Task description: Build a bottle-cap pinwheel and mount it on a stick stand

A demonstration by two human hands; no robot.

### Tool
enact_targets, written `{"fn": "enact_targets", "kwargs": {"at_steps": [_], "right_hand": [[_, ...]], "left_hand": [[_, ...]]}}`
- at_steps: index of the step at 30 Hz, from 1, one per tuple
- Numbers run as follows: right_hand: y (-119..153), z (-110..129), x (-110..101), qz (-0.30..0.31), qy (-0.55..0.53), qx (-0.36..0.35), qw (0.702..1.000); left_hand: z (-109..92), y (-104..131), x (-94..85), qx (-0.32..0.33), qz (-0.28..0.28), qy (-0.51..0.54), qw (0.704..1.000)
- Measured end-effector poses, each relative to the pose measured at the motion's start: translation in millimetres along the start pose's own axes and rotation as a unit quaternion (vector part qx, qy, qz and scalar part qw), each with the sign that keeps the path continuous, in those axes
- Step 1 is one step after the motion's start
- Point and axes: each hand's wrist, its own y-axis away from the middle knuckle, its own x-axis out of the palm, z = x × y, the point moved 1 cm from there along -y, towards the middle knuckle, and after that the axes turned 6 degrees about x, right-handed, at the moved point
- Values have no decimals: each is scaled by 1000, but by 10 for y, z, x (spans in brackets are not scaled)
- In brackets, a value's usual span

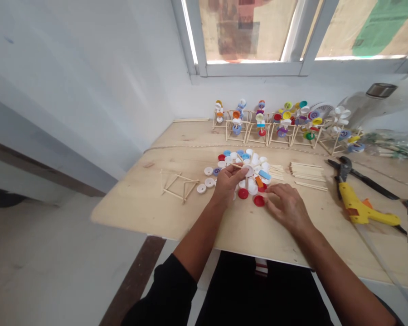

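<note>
White round plastic cap (pixel 248 170) with thin wooden sticks poking out around it is up over the middle of the counter (pixel 129 203), which is pale wood. The person's left hand (pixel 227 183) has it, and that grip is pinching the cap between thumb and fingers. The right hand (pixel 287 206) is low, just beside a red round plastic cap (pixel 259 200); its grip is spread, with a gap between thumb and fingers. From where I stand, I can't tell if it touches the red cap.

Under and behind the white cap is a messy pile of white, blue and red plastic caps (pixel 255 159). A blue cap (pixel 264 174) and an orange cap (pixel 259 182) are near it too, but I can't tell if they are stuck to its sticks. Off to the left sits a boxy frame made of thin wooden sticks (pixel 173 181). To the right lie loose pale wooden sticks (pixel 306 171). Past them are a yellow plastic glue gun (pixel 355 203) and a long black tool (pixel 376 183).

Across the back runs a thin twisted cord (pixel 190 146). Behind it stands a row of stick frames holding bright cap wheels (pixel 236 129), below a window (pixel 251 69).
</note>
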Motion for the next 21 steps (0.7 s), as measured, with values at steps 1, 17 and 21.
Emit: {"fn": "enact_targets", "kwargs": {"at_steps": [1,17,21], "right_hand": [[2,15,19,11,17,-10,1000],[18,-107,7,-13,16,48,999],[1,-168,-69,-48,-91,132,986]], "left_hand": [[-1,2,2,0,4,0,1000],[-14,10,-10,-42,47,-37,997],[-15,25,-19,-48,61,-58,995]]}}
